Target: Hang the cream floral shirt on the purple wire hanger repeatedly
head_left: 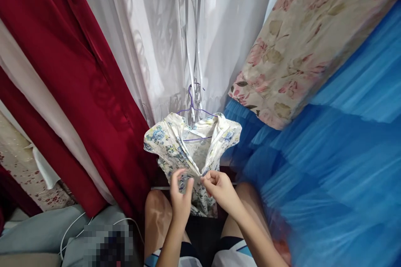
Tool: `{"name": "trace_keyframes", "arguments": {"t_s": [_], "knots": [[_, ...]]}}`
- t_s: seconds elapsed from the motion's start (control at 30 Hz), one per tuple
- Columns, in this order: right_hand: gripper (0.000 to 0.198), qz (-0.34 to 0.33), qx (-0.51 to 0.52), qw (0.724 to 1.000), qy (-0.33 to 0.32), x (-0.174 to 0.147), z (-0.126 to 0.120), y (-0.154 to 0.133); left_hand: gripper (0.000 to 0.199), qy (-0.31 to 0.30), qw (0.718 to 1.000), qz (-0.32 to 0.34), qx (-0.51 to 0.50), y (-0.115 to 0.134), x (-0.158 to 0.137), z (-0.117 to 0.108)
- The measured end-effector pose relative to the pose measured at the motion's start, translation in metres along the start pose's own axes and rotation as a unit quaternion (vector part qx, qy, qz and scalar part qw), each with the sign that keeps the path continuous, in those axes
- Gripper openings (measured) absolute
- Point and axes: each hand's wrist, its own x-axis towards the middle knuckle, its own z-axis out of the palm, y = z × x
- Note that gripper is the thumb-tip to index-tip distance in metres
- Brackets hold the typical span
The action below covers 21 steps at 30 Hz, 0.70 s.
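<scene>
A white blouse (169,142) with blue and yellow flowers hangs on a purple hanger (191,102) in front of me, its collar spread wide. My right hand (216,183) pinches the front edge of the blouse at the bottom of the neck opening. Just left of that spot is my left hand (181,192), its thumb and fingers apart, in front of the blouse and holding nothing. The lower part of the blouse hangs between my knees, partly hidden by my hands.
White straps (189,50) run up from the hanger before white curtains (150,29). Red cloth (94,75) hangs at left; floral fabric (282,62) and blue tulle (328,167) fill the right. A grey cushion (37,229) with a white cable (67,233) lies at lower left.
</scene>
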Motion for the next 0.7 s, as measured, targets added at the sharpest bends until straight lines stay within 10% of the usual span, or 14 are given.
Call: {"name": "trace_keyframes", "arguments": {"t_s": [0.1, 0.5, 0.7], "knots": [[0.027, -0.001, 0.016, 0.999, -0.029, 0.006, 0.002, -0.007, 0.018, -0.128, 0.991, -0.014, -0.033, 0.012, 0.0, 0.02], [0.031, -0.13, 0.113, 0.98, 0.096, 0.115, -0.009, -0.103, 0.014, -0.195, 0.976, 0.033, 0.085, 0.016, 0.0, 0.022], [0.02, -0.149, 0.108, 0.979, 0.091, 0.118, -0.007, -0.123, 0.016, -0.243, 0.965, 0.058, 0.08, 0.018, 0.019, 0.017]]}}
